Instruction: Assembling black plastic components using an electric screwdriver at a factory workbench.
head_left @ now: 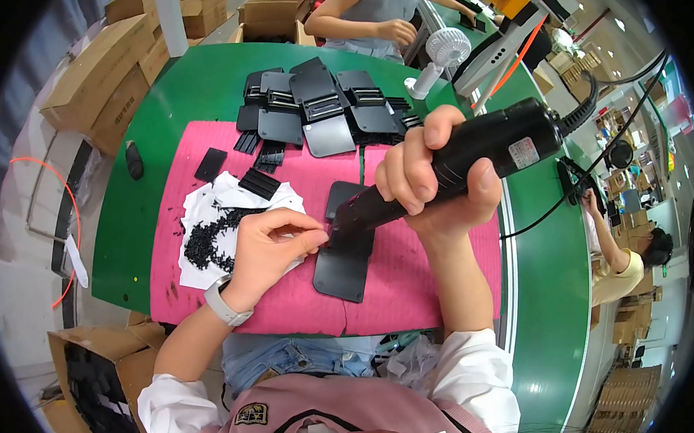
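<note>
My right hand (pixel 449 212) is wrapped round a black corded electric screwdriver (pixel 486 144), tilted with its front end down to the left. That end meets a black plastic stand-like part (pixel 341 275) lying flat on the pink foam mat (pixel 405 296). Beside the driver's end, my left hand (pixel 272 248) has thumb and forefinger pinched together; whatever is between them is too small to make out. Left of it, a heap of small black pieces, apparently screws (pixel 205 245), rests on crumpled white paper (pixel 196 204). The driver's tip is hidden.
Similar black parts (pixel 329 136) are piled at the mat's far edge. Two loose black pieces (pixel 211 165) lie near the paper. A white fan (pixel 449 47) stands far right on the green table (pixel 206 79). The driver's cable (pixel 580 114) loops rightward. A co-worker (pixel 379 20) stands opposite.
</note>
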Demonstrator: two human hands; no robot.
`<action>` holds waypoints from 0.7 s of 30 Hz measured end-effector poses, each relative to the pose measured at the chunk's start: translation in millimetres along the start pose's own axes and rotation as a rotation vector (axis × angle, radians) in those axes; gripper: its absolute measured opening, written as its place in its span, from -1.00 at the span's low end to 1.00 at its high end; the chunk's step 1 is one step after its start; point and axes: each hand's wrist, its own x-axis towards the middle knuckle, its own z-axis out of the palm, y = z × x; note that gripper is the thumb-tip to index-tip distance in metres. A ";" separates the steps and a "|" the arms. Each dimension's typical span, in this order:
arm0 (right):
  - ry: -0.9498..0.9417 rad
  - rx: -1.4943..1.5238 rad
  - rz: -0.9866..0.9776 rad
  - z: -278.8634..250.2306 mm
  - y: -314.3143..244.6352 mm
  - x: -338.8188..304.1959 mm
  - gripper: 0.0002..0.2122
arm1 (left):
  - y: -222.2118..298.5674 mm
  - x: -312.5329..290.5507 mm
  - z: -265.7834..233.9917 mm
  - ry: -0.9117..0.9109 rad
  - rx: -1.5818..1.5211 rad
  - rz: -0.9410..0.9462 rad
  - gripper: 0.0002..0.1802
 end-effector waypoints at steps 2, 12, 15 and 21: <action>0.052 0.038 -0.026 0.8 2.2 -2.2 -0.60 | 0.5 0.0 -2.4 -0.004 -0.115 -0.019 -0.86; 0.114 0.064 -0.046 2.5 9.6 -4.4 -0.58 | 2.6 -1.3 -4.8 -0.088 -0.266 -0.057 -0.82; 0.120 0.046 -0.053 2.9 10.6 -5.0 -0.59 | 1.2 -0.8 -6.7 -0.075 -0.277 -0.082 -0.81; 0.145 0.059 -0.043 3.7 12.0 -5.5 -0.60 | -2.4 -1.5 -9.9 -0.083 -0.302 -0.141 -0.82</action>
